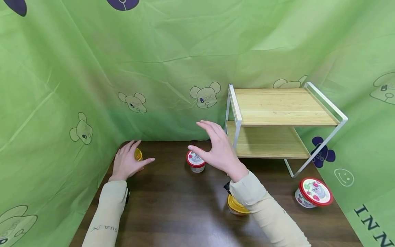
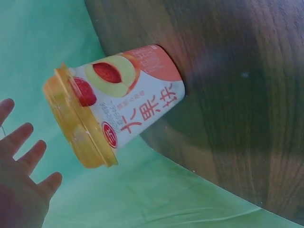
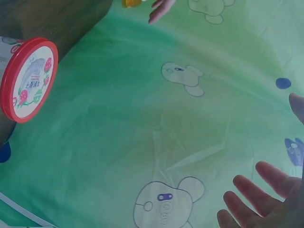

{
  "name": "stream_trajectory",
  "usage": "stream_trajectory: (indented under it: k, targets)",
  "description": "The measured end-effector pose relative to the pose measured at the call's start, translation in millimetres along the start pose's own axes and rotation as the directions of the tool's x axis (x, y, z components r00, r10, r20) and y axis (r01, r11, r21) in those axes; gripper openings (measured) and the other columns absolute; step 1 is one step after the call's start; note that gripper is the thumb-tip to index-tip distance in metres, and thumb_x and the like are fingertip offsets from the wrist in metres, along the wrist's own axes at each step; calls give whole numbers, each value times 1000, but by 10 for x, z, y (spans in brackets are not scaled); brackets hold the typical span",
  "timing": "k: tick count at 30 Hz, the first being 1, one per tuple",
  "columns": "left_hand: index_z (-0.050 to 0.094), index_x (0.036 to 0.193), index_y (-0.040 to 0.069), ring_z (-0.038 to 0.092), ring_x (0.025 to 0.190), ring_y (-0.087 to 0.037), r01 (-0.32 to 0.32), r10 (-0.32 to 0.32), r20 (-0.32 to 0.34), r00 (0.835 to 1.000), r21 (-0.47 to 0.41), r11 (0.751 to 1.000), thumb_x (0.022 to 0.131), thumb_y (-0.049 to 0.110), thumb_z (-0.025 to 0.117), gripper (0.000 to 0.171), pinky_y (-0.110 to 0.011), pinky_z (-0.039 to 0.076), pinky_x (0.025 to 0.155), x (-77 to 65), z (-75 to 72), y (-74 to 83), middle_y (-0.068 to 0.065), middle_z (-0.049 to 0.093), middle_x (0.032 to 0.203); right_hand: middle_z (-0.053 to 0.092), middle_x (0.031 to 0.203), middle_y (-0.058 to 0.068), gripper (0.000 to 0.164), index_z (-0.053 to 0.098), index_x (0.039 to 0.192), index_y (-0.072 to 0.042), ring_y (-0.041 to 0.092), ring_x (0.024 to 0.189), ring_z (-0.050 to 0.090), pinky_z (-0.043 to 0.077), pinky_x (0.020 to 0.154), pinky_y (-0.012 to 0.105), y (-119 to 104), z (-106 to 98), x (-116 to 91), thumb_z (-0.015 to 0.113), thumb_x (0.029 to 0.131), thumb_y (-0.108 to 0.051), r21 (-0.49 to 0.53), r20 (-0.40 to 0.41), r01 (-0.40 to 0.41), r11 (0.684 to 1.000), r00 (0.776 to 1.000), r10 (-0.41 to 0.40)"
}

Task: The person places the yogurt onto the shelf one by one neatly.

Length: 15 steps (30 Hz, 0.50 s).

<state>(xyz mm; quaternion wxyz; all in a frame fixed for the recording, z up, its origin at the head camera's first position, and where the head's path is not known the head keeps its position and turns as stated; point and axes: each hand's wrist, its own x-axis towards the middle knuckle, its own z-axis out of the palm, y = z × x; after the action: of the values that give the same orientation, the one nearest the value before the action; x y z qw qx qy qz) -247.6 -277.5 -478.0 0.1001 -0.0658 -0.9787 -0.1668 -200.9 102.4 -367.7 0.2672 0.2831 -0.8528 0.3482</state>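
My left hand (image 1: 127, 163) hovers over the far left corner of the table, fingers spread. Beside it stands a fruit yogurt cup (image 2: 137, 102) with a yellow lid and a peach picture; the hand partly hides this cup (image 1: 138, 154) in the head view. In the left wrist view, a gap shows between the fingertips and the lid. Nothing is in my right hand (image 1: 220, 151), which is raised with thumb and fingers apart. Below and left of it is a small tub with a red-rimmed lid (image 1: 196, 164), also visible as a tub (image 3: 33, 80) in the right wrist view.
A two-tier wooden shelf (image 1: 284, 106) with white metal legs stands at the back right. Another yellow-lidded cup (image 1: 237, 206) is partly under the right forearm. A second red-lidded tub (image 1: 314, 192) sits near the right edge. Green printed cloth surrounds the dark table (image 1: 172, 209).
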Motion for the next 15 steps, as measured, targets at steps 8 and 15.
stream_trajectory:
  k: [8, 15]
  targets:
    - [36, 158, 13, 26, 144, -47, 24, -24, 22, 999, -6, 1000, 73, 84, 66, 115, -71, 19, 112, -7, -8, -44, -23, 30, 160, 53, 145, 4, 73, 55, 144, -11, 19, 136, 44, 36, 113, 39, -50, -69, -52, 82, 84, -43, 46, -59, 73, 996, 996, -70]
    - [34, 159, 11, 26, 144, -48, 40, -39, 14, 999, -17, 999, 74, 83, 66, 116, -71, 19, 112, -26, 18, -95, -25, 28, 160, 56, 142, 5, 72, 56, 143, -9, 22, 133, 47, 37, 112, 39, -70, -107, -96, 83, 83, -37, 83, -117, 131, 988, 986, -121]
